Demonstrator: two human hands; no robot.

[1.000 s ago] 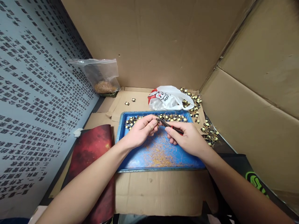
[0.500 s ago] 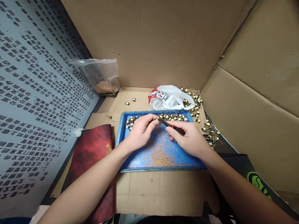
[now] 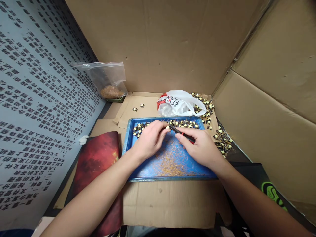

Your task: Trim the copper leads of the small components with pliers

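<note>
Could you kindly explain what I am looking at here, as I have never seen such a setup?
There is no machine: these are a person's bare hands, seen from a camera worn on the head, looking forward and down. The right hand holds a dark hand tool, its tip at a small part in the left hand. Beneath is a blue tray holding similar parts and copper-coloured wire bits. Behind it lies a white plastic bag.

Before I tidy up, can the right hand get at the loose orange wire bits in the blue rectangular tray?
Probably yes: the wire bits lie uncovered near the right hand, though holding the slim black and red tool may hamper picking.
</note>
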